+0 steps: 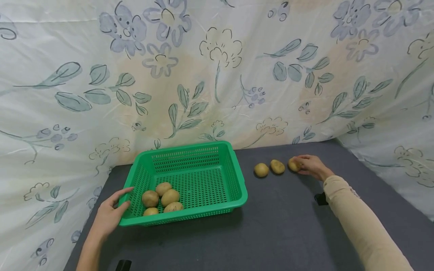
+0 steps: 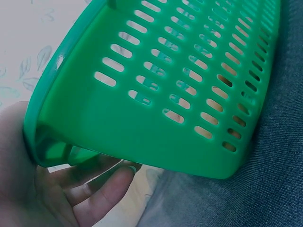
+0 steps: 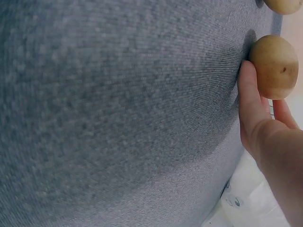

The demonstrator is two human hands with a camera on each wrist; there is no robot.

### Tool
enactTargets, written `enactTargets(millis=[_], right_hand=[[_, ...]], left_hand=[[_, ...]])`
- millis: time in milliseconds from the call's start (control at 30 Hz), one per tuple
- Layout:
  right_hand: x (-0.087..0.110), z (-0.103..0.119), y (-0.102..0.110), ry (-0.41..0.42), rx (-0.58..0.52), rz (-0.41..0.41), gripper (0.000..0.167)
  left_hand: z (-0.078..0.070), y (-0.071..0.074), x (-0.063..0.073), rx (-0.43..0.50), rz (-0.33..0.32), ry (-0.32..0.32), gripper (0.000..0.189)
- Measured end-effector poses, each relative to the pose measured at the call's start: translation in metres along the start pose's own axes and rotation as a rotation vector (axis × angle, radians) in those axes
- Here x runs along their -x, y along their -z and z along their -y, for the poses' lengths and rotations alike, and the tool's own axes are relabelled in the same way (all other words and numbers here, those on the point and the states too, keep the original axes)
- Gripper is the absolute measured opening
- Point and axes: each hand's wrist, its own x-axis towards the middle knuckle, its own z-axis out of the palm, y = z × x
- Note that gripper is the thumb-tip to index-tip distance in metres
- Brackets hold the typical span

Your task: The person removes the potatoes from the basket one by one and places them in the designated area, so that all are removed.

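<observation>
currently, the right hand has its thumb and fingers around a potato, the rightmost of three in a loose row at the far right of the dark surface; whether it touches the cloth beneath is hard to tell. a lumpy potato lies just to its left, and a rounder potato next along, near the basket's right side. the left hand grips the green basket by its left rim, near the front corner. inside, five potatoes sit bunched at the near left. flowered cloth hangs behind.
</observation>
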Motion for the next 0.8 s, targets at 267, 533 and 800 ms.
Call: enactTargets(millis=[267, 533, 800], right_hand=[[0.000, -0.003, 0.003, 0.015, 0.034, -0.043, 0.075], [0.005, 0.000, 0.003, 0.081, 0.050, -0.203, 0.077], [-0.012, -0.002, 0.022, 0.094, -0.021, -0.336, 0.081]], left_hand=[[0.001, 0.000, 0.000, 0.000, 0.005, 0.004, 0.045], [0.003, 0.001, -0.001, 0.004, -0.004, -0.028, 0.045], [0.005, 0.001, -0.002, -0.001, -0.004, -0.041, 0.044]])
